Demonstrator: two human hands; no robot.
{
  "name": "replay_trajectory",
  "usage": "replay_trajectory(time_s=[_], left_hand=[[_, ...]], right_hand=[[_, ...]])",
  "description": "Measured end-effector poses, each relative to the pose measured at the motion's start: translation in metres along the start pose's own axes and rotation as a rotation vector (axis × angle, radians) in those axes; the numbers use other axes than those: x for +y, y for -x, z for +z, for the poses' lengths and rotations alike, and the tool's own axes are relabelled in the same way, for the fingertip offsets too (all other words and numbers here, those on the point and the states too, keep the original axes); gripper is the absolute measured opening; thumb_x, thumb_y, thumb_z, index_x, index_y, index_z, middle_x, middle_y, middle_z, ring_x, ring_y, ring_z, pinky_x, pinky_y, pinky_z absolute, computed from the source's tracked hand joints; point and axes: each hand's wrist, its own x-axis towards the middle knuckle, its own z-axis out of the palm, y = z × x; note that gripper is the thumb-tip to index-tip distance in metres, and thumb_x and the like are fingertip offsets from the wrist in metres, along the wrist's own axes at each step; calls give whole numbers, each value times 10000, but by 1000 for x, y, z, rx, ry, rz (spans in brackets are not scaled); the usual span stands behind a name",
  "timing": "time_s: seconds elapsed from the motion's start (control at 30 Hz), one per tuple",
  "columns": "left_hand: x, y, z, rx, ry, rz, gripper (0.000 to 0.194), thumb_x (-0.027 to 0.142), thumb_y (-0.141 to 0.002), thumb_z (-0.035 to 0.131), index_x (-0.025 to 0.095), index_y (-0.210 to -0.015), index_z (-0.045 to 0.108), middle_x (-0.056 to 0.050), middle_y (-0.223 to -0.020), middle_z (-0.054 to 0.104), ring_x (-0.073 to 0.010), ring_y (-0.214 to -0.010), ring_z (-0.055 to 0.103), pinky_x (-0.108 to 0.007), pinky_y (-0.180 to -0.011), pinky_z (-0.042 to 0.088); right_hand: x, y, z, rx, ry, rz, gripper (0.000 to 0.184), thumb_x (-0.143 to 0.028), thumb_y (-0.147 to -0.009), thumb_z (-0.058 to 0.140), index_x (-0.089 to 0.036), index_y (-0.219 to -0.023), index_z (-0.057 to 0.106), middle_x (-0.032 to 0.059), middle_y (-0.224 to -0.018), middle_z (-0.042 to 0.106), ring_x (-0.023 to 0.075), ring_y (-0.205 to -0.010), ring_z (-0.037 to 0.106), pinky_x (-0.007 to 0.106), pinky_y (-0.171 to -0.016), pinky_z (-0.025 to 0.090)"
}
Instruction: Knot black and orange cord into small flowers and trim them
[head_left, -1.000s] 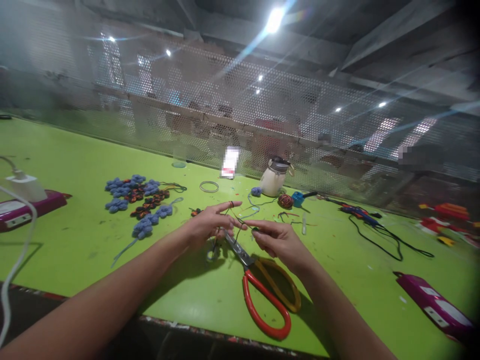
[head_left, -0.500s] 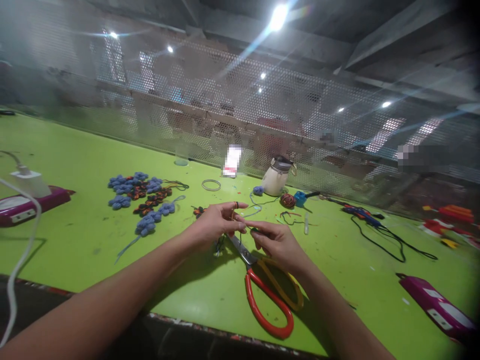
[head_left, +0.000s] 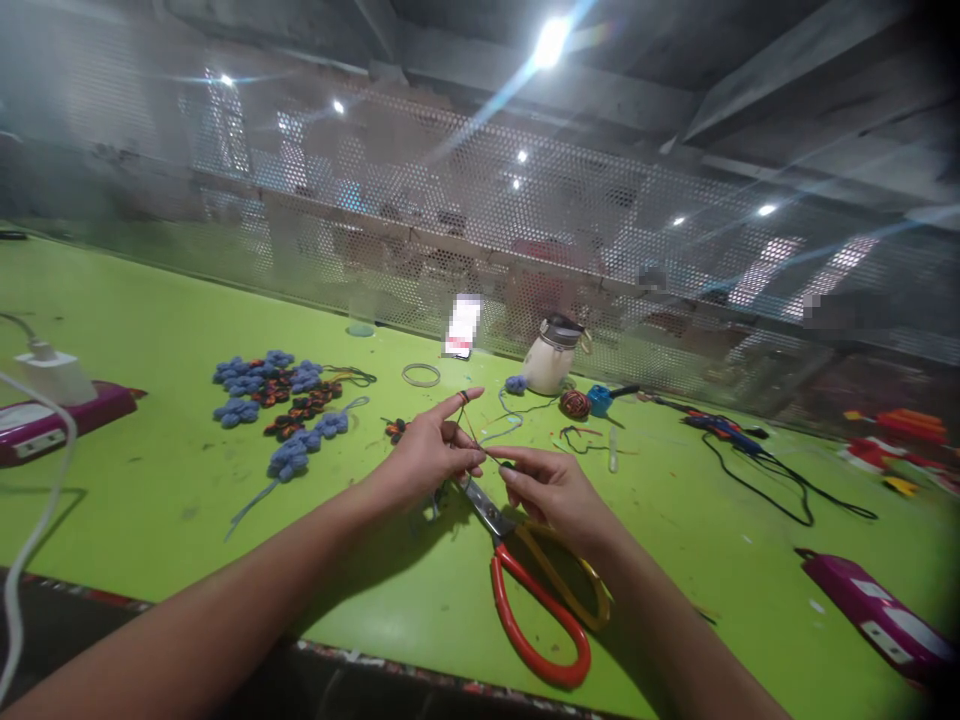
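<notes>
My left hand pinches dark yarn between thumb and fingers, a strand looped around its raised index finger. Close by on its right, my right hand is closed on what looks like a thin crochet hook, its tip at the yarn by my left fingertips. The small piece being worked is mostly hidden by the fingers. Large scissors with one red and one yellow handle lie beneath the hands. A black-and-orange yarn flower rests behind my left hand.
Blue yarn flowers and black-orange ones lie left. Behind the hands are a bracelet-like ring, phone, pale jar and yarn ball. Purple power strips sit both sides; a corded blue tool lies right.
My left index finger has lifted and spread away from the thumb, drawing the yarn taut. My right hand has shifted only slightly. The scissors and flowers stay where they were.
</notes>
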Motion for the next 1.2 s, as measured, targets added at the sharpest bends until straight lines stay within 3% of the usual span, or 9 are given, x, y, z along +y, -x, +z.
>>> replay_trajectory(time_s=[0.17, 0.33, 0.4, 0.53, 0.73, 0.93, 1.07, 1.2], left_hand=[[-6, 0, 2, 54, -201, 77, 724, 106, -673, 618, 240, -1332, 350, 42, -606, 544, -118, -533, 551, -225, -509, 417], [-10, 6, 12, 189, -455, 248, 568, 80, -723, 538, 244, -1263, 472, 19, -624, 580, -100, -555, 489, -230, -579, 396], [-10, 6, 15, 211, -404, 244, 550, 97, -725, 549, 228, -1255, 481, 12, -636, 583, -104, -564, 500, -236, -586, 403], [-6, 2, 12, 178, -45, 75, 666, 158, -661, 659, 142, -1280, 417, 1, -637, 585, -132, -574, 556, -245, -541, 416], [5, 2, 3, 72, 222, -32, 715, 153, -619, 728, 106, -1258, 409, 1, -629, 594, -133, -602, 581, -244, -559, 408], [9, 4, -2, 22, 249, -20, 695, 137, -642, 718, 126, -1262, 406, -10, -675, 608, -141, -626, 595, -265, -583, 420], [10, 5, -3, 5, 247, -26, 702, 146, -639, 724, 139, -1267, 409, -17, -697, 617, -145, -633, 602, -260, -575, 411], [14, 6, -2, 5, 235, -60, 686, 139, -643, 717, 123, -1260, 418, -21, -690, 617, -148, -632, 604, -253, -561, 396]], right_hand=[[-1, 0, 2, 1, -37, 34, 354, -295, -757, 604, -149, -1079, 631, -58, -495, 457, 37, -383, 290, 176, -365, 206], [5, -3, 16, 24, -345, 136, 302, -311, -718, 649, -131, -959, 620, -49, -498, 505, 32, -355, 341, 162, -356, 224], [10, -4, 23, 22, -495, 127, 260, -311, -726, 648, -135, -910, 598, -49, -508, 510, 26, -340, 340, 160, -350, 229], [15, -4, 31, 64, -586, 32, 215, -322, -765, 619, -145, -874, 568, -57, -525, 497, 21, -330, 334, 161, -347, 243], [2, 1, 18, 191, -153, -89, 211, -330, -776, 594, -132, -846, 603, -38, -523, 498, 57, -381, 389, 184, -371, 319], [-10, 8, -6, 241, 413, -385, 165, -222, -805, 554, -141, -902, 660, 43, -698, 634, 114, -545, 544, 230, -504, 431], [-14, 9, -15, 207, 524, -514, 163, -158, -806, 552, -154, -931, 657, 56, -830, 686, 132, -705, 610, 234, -636, 463], [-16, 11, -21, 180, 577, -523, 176, -133, -801, 555, -161, -940, 660, 38, -818, 695, 113, -678, 613, 212, -624, 461]])
